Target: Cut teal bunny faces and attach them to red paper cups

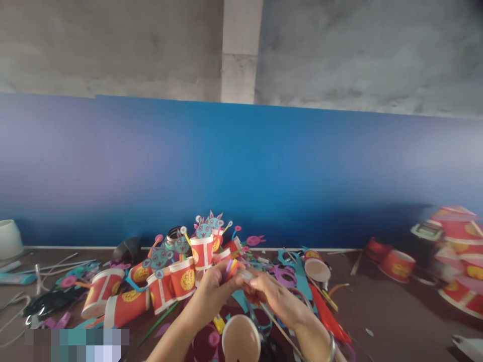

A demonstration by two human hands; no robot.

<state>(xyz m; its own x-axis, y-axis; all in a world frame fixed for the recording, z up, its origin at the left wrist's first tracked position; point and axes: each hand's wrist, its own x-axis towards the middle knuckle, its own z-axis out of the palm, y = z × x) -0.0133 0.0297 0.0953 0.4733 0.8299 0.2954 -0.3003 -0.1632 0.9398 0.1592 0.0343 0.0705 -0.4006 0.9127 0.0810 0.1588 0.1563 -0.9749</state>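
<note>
My left hand (217, 286) is closed around several short coloured straws (231, 269), purple and orange ones showing above the fingers. My right hand (273, 295) meets it, fingers pinched on a clear, whitish piece (244, 274) that I cannot make out. Below the hands an open paper cup (241, 338) shows its pale inside. To their left stand red paper cups (182, 279), one of them (202, 253) raised above others, with blue cat-like paper faces (204, 230) and straw arms. A thin wooden stick (279, 329) runs beneath my right forearm.
Paper cutouts (285, 276), straws and scraps litter the brown table (372, 314). A red cup (317, 267) lies tipped right of the hands, near a red plastic piece (329, 315). Stacked red cups (462, 256) stand far right. Behind runs a blue partition (241, 166).
</note>
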